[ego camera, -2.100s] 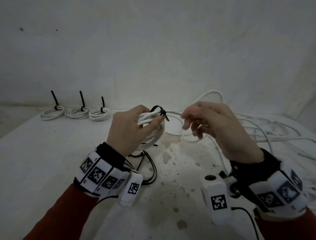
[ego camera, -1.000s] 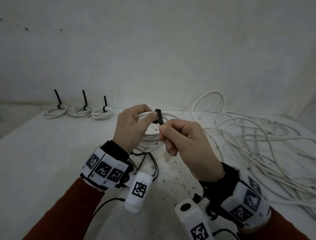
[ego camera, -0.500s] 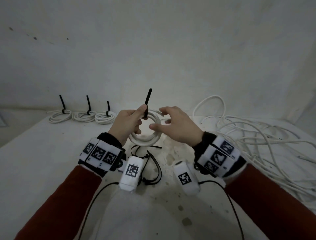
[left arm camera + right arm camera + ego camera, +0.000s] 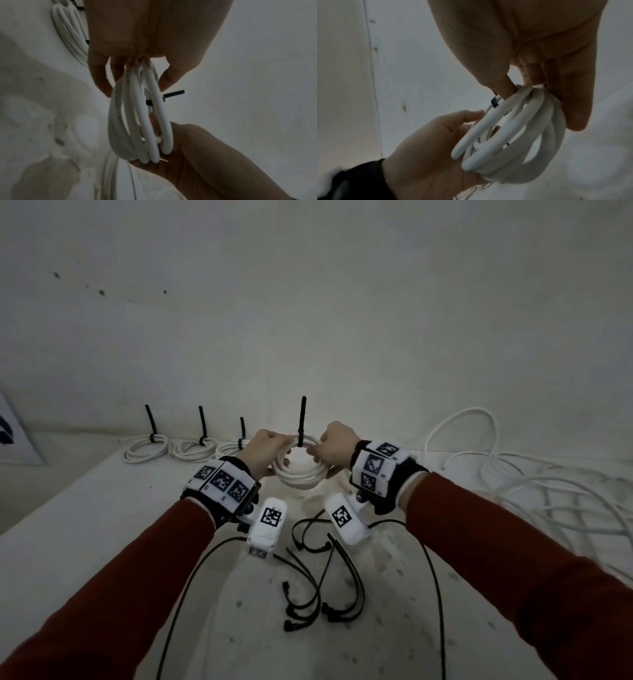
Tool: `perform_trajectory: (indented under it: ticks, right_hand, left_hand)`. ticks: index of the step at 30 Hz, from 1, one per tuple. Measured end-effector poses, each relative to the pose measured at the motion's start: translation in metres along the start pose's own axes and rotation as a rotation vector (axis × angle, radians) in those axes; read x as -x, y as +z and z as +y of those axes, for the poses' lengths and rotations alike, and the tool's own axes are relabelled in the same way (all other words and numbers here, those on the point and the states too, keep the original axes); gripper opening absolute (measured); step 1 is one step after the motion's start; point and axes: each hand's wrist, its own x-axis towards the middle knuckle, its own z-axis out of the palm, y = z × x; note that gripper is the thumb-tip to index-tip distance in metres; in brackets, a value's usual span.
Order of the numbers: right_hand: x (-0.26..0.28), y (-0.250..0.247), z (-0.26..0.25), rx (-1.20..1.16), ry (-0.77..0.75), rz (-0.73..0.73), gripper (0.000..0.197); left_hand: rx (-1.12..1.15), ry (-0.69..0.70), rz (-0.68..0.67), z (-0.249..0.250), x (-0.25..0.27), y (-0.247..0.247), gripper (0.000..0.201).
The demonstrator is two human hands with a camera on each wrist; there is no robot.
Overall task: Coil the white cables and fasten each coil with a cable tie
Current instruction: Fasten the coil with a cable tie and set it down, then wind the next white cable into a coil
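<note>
Nearby: three tied coils [image 4: 191,446], loose cable ties [image 4: 318,587], tangled cables [image 4: 534,491]; left hand [image 4: 265,451] and right hand [image 4: 334,446] gripping white coil [image 4: 299,474]; no legible writing.

Left hand [image 4: 154,33] and right hand [image 4: 205,155] hold the white coil [image 4: 142,121], black cable tie [image 4: 173,94] protruding.
</note>
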Motion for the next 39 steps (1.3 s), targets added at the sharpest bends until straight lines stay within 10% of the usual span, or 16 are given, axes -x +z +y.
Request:
perform_trajectory:
  ticks: [4,8,11,19,25,31,39]
  right_hand:
    - [-0.045,0.012,0.002,-0.077,0.111,0.018,0.027]
    - [-0.087,0.027,0.008,0.023,0.096,0.038,0.034]
    - [-0.101,0.034,0.013,-0.012,0.119,0.029,0.043]
    - [-0.128,0.043,0.023,-0.05,0.131,0.031,0.042]
    - [-0.123,0.039,0.024,0.029,0.128,-0.058,0.014]
    - [-0.101,0.004,0.03,-0.112,0.099,-0.071,0.032]
    - [-0.007,-0.092,0.071,0.617,-0.036,-0.09,0.036]
  left_hand:
    - [-0.077,-0.117,-0.081,-0.016,-0.04,-0.023,0.012]
    - [-0.239,-0.102,-0.128,-0.039,-0.07,-0.043,0.081]
    - [-0.673,0.006,-0.109,-0.053,-0.086,-0.046,0.096]
    - [-1.004,-0.055,-0.091,-0.036,-0.088,-0.03,0.062]
    - [-1.074,-0.118,-0.036,-0.032,-0.086,-0.023,0.065]
    - [-1.164,0.022,-0.014,-0.02,-0.076,-0.011,0.068]
    - [-1.164,0.14,0.016,0.005,-0.042,0.025,0.038]
